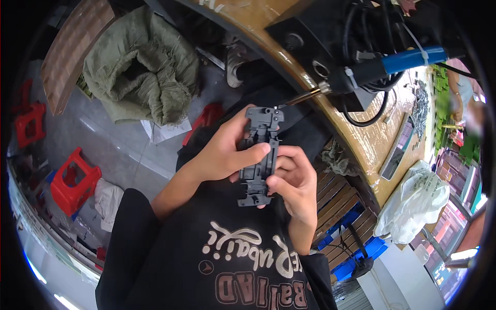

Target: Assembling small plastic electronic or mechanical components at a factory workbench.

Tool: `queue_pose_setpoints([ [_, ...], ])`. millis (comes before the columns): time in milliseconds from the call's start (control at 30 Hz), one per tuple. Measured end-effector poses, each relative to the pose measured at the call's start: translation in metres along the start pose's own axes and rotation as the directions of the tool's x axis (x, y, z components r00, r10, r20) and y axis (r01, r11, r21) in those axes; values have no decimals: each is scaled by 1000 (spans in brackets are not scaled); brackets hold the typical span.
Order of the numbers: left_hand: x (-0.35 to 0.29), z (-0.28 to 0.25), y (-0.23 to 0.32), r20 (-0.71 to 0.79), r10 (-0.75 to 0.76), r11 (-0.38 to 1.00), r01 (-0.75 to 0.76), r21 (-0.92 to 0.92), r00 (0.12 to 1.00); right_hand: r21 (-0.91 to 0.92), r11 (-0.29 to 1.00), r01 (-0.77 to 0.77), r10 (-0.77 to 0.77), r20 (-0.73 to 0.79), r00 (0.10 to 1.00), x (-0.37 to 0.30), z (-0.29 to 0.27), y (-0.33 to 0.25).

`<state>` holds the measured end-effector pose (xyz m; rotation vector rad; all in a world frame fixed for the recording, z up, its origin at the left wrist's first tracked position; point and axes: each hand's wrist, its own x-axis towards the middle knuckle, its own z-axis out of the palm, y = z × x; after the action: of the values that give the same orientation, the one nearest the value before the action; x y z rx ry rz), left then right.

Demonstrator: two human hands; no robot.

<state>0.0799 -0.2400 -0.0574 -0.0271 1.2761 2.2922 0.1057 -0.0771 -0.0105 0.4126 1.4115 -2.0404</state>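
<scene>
Hands: both hold one dark plastic part (260,155) in front of the chest, above the lap.
Left hand: left hand (222,152) wraps the part from the left side, thumb laid across its front face, fingers curled behind.
Right hand: right hand (294,181) grips the lower right edge, fingers bent around it, thumb pressing the front.
Part shape: long, narrow, flat frame of matte dark grey plastic with ribs, notches and small holes; the top end is wider and blocky, the bottom end has short tabs.
Part axis: long axis runs nearly upright in the view, wide end pointing away from the body toward the desk, tabbed end toward the chest.
Iron: a soldering iron (382,67) with a blue grip and black collar is fixed at the desk edge; its thin metal tip points left and down, ending just beside the top right corner of the part; whether they touch I cannot tell.
Desk: curved desk (361,139) with a worn, glossy brown top.
Floor: grey floor with red plastic stools (72,178) and a crumpled olive cloth (144,67).
</scene>
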Motion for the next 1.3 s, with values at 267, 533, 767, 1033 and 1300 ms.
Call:
queue_pose_setpoints([
  [267, 3, 2, 3, -44, -14, 1000, 14, -1, 999, 30, 998, 46, -46, -15, 999, 1, 2, 1],
  [533, 1, 0, 9, -48, -62, 996, 65, 58, 997, 30, 997, 75, -73, -79, 994, -2, 9, -2],
  [767, 2, 2, 11, -68, -98, 993, 103, 63, 993, -64, 993, 98, -104, -94, 990, -1, 7, -4],
  [1033, 10, -2, 0, -86, 54, 978, -35, 207, 995, -91, 990, 106, -108, -16, 994, 12, -4, 1],
  [1300, 8, 3, 10, -128, 92, 986, -73, 148, 987, -28, 990, 139, -140, -20, 990, 11, -1, 1],
])
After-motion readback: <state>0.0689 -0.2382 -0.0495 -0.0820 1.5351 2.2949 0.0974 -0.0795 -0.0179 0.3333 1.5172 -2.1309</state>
